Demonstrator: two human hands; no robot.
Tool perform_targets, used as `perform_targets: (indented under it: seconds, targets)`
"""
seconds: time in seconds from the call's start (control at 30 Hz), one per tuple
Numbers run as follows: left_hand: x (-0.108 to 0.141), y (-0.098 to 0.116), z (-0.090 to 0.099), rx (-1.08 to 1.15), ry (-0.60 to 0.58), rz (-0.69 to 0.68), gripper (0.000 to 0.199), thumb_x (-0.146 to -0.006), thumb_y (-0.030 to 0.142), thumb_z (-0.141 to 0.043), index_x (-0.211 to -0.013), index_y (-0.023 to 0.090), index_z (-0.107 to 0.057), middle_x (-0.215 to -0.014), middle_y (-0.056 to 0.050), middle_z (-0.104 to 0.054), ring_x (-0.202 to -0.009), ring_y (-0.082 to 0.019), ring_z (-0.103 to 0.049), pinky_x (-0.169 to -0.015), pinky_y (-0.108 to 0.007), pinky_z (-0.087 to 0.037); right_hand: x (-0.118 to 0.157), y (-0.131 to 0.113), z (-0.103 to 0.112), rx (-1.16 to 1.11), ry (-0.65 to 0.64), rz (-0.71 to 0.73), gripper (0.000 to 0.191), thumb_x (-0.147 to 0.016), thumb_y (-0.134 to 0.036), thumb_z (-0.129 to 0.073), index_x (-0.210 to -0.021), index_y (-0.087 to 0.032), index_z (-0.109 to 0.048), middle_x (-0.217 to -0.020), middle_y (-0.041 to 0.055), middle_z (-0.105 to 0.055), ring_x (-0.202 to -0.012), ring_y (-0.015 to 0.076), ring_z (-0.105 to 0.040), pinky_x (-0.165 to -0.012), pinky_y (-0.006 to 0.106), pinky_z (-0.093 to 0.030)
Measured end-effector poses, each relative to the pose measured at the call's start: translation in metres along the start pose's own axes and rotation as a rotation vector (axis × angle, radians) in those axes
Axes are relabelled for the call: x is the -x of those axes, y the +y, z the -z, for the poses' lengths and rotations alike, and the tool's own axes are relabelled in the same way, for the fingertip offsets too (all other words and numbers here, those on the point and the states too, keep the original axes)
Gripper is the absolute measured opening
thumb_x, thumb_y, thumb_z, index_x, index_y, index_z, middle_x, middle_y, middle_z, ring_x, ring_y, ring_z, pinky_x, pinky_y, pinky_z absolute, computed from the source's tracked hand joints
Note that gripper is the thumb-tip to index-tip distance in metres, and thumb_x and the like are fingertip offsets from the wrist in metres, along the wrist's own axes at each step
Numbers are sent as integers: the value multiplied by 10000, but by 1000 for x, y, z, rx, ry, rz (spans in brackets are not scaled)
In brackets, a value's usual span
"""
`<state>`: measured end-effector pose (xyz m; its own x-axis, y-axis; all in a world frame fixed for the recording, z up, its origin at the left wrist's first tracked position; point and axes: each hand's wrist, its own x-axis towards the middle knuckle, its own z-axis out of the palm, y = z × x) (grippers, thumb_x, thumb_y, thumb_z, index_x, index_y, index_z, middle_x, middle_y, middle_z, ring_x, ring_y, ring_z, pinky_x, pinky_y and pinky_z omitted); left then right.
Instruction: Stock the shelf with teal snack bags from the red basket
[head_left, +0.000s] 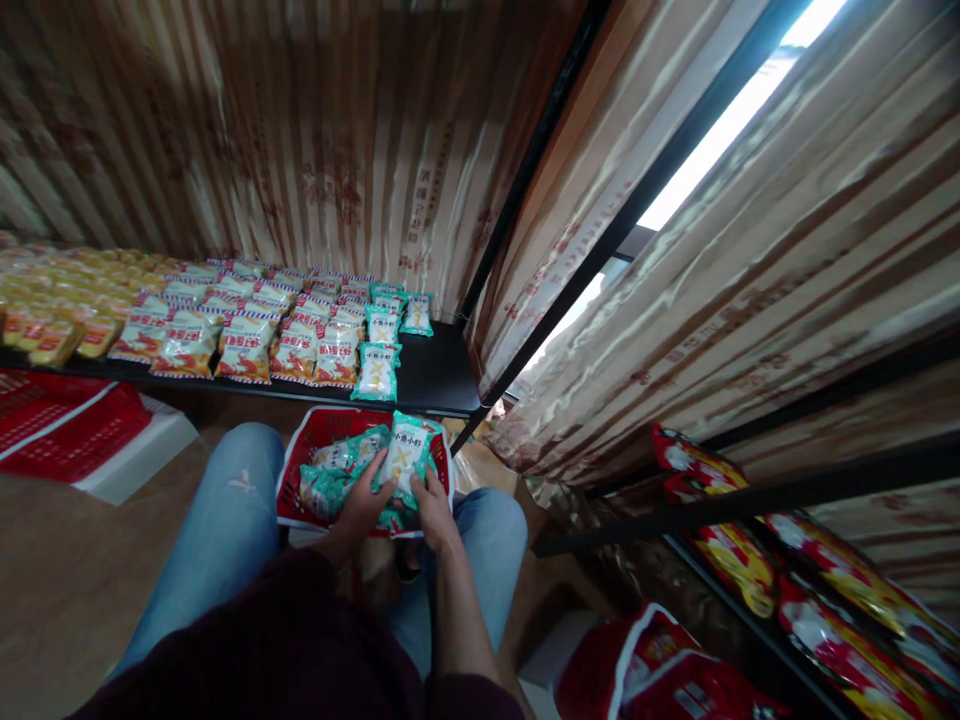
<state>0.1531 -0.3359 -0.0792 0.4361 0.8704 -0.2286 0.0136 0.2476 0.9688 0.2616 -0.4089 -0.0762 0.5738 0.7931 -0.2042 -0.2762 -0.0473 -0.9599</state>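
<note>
We are holding a white-and-teal snack bag (407,448) over the right part of a red plastic basket (330,424), and its printed front is facing up toward us. Our left hand (366,500) is closing on the bag's lower left side, the thumb and fingers pressing in at that edge, while our right hand (435,508) is clasping its lower right corner; the bag is thus lying between the two hands, with most of it extending just beyond our fingertips toward the shelf. More teal bags (330,490) are lying jumbled inside the basket, to the left of the held one and beneath it, and the basket is sitting between our jeans-clad knees (244,490). Just beyond the basket, a black shelf (441,372) is carrying a short group of matching teal bags (376,373) near its right end; white-and-orange snack bags (247,345) are standing in rows beside them, and yellow packs (56,330) are filling the far left. Behind the shelf, a beige patterned curtain (337,130) is hanging in folds.
</note>
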Motion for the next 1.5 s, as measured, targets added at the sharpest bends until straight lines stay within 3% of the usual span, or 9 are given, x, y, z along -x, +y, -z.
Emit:
perform_targets:
  seconds: [0.07,0.2,0.43,0.67,0.9,1.0,1.2,1.5]
  targets:
    - [0,3,-2,-17,-26,-14,602,-639,256,-682,-1224,179,-561,-1298,-77,-568,-1230,-253,-488,-1039,-334,-366,3,-7,1,-108,-10,-94,475,-696,-465,-679,-1108,-240,-604,-999,56,-698,-869,255,-666,-755,419,-548]
    - [-4,4,-3,-104,-70,-68,622,-680,315,-630,-1272,162,-518,-1332,-92,-537,-1239,-265,-480,-1004,-346,-412,9,-22,2,-170,-111,0,501,-671,-448,-735,-1106,-236,-603,-1038,61,-692,-956,264,-649,-866,427,-508]
    - [-10,2,0,-170,-13,-80,624,-669,401,-617,-1247,176,-541,-1312,-93,-557,-1231,-269,-495,-1007,-333,-422,12,-31,1,-207,-180,42,622,-641,-388,-782,-1201,-264,-538,-1141,55,-655,-1043,265,-624,-951,432,-457]
    - [-9,10,-7,-241,-36,-127,564,-732,449,-513,-1214,162,-566,-1303,-111,-561,-1228,-273,-495,-1017,-371,-418,4,-27,5,-181,17,21,642,-576,-436,-817,-1132,-230,-571,-1110,91,-675,-1043,303,-624,-960,472,-441]
    - [-13,14,-11,-255,-12,-102,535,-744,452,-500,-1200,182,-576,-1282,-105,-577,-1221,-274,-500,-1015,-379,-413,4,-32,5,-270,-57,39,577,-644,-409,-783,-1163,-249,-585,-1235,80,-614,-1159,290,-556,-1019,469,-391]
    - [-15,21,-13,-264,-23,-100,548,-753,453,-490,-1217,172,-568,-1289,-100,-570,-1217,-263,-503,-1019,-358,-405,2,-30,7,-277,-53,39,579,-661,-414,-769,-1183,-256,-575,-1219,73,-621,-1124,275,-579,-1003,453,-410]
    - [-25,33,-27,-292,-47,-185,524,-778,416,-466,-1210,142,-577,-1278,-111,-580,-1204,-247,-513,-1019,-352,-399,-12,-37,11,-217,103,88,602,-647,-472,-761,-1181,-261,-580,-1184,82,-635,-1091,273,-593,-942,418,-465]
    - [-49,52,-48,-361,-22,-265,497,-809,365,-421,-1204,104,-573,-1240,-149,-598,-1154,-244,-548,-997,-388,-418,-40,-61,16,-29,173,166,518,-683,-469,-730,-1120,-210,-631,-1188,78,-643,-1129,278,-566,-961,409,-455]
